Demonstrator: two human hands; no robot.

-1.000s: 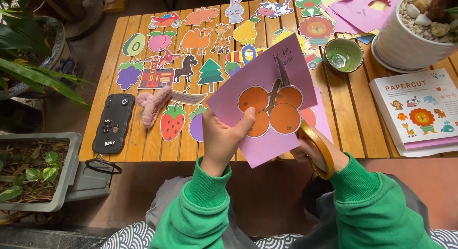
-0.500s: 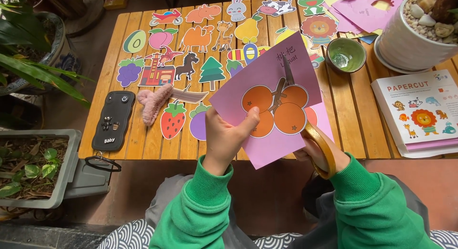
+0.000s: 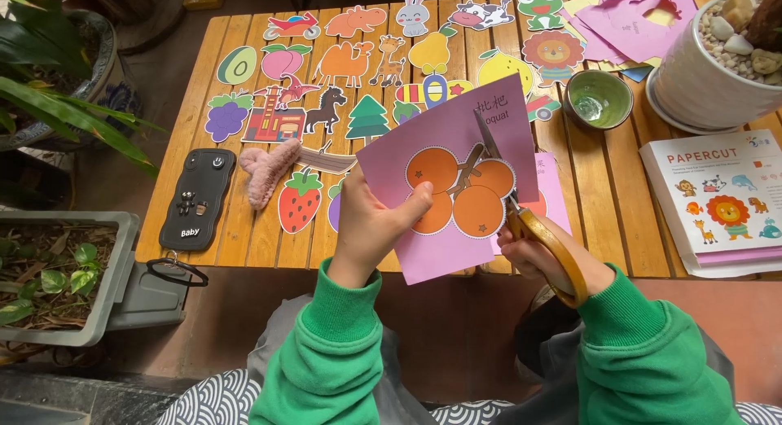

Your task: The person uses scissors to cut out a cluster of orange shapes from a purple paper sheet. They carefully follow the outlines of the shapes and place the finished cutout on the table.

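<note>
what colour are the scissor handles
Yellow-orange, seen in the head view: the scissors sit in the right hand.

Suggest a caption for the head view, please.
Left hand holds a purple sheet while right hand scissors cut.

Your left hand grips pink sheet with orange fruit print; your right hand works yellow-handled scissors, blades in sheet, above wooden table.
</note>
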